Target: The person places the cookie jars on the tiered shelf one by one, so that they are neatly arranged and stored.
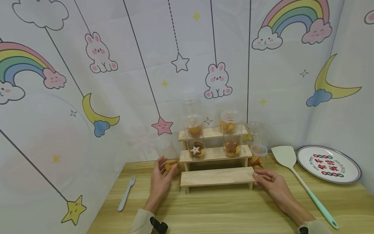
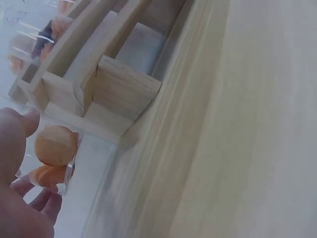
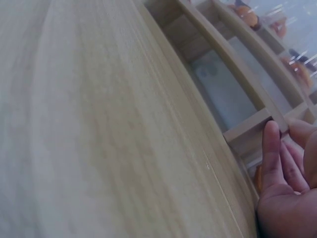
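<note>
A three-step wooden shelf (image 1: pixel 216 177) stands mid-table with several clear cups of biscuits (image 1: pixel 196 148) on its upper steps. My left hand (image 1: pixel 165 169) curls around a small clear cup of orange snacks (image 1: pixel 171 165) on the table, just left of the shelf. In the left wrist view that cup (image 2: pixel 55 148) sits between thumb and fingers. My right hand (image 1: pixel 263 176) lies flat with straight fingers touching the right end of the bottom step. A lidded cup of snacks (image 1: pixel 257 156) stands just behind it. The right wrist view shows the fingers (image 3: pixel 270 153) against the shelf's leg.
A pale fork (image 1: pixel 126 193) lies at the left on the wooden table (image 1: pixel 219 211). A mint-handled spatula (image 1: pixel 298 177) and a printed plate (image 1: pixel 328 164) lie at the right. A cartoon backdrop closes in the back and both sides.
</note>
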`<state>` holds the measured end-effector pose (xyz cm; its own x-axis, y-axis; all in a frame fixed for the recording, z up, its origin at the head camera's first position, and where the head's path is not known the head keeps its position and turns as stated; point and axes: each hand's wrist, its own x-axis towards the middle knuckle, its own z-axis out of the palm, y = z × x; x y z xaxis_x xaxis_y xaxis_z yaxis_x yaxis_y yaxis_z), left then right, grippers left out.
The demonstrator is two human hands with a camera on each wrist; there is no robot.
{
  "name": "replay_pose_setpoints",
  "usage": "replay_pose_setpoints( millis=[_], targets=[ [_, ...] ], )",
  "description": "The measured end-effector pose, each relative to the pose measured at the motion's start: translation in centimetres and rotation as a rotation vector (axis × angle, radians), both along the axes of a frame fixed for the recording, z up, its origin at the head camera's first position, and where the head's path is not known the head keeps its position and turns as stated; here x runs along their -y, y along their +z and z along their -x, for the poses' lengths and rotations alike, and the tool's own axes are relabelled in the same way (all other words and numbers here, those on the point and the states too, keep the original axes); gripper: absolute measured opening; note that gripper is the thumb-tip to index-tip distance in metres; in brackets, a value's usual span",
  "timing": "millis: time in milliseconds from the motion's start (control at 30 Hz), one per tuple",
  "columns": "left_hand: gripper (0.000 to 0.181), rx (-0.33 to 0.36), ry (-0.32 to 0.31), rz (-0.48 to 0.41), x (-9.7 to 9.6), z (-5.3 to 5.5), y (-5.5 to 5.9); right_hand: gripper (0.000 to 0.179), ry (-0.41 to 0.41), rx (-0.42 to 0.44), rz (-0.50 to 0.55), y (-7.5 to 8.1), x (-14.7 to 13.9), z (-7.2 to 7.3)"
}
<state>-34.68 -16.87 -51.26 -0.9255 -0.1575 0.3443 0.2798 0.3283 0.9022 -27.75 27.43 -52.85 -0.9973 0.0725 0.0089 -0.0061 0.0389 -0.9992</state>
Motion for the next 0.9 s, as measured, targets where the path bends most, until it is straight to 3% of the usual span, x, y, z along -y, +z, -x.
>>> replay_pose_setpoints(
  millis=[133, 433, 533, 733, 900],
  targets=[
    [0.071, -0.02, -0.012, 0.011, 0.2, -1.0, 0.7, 0.063, -0.002, 0.012, -0.01, 0.2, 0.0, -0.1],
    [0.068, -0.176, 0.003, 0.048, 0.4, -2.4, 1.7, 0.064, 0.007, 0.01, -0.008, 0.2, 0.0, -0.1],
    [0.06, -0.199, -0.022, 0.031, 0.4, -2.8, 1.9, 0.064, 0.008, 0.013, -0.012, 0.3, 0.1, -0.1],
    [0.057, -0.203, -0.105, 0.006, -0.6, -3.5, 2.6, 0.064, 0.012, 0.017, -0.019, 0.3, -0.1, 0.0],
    [0.058, -0.154, -0.156, 0.041, -1.9, -4.2, 2.7, 0.063, 0.016, 0.018, -0.018, 0.1, -0.1, 0.1]
  ],
)
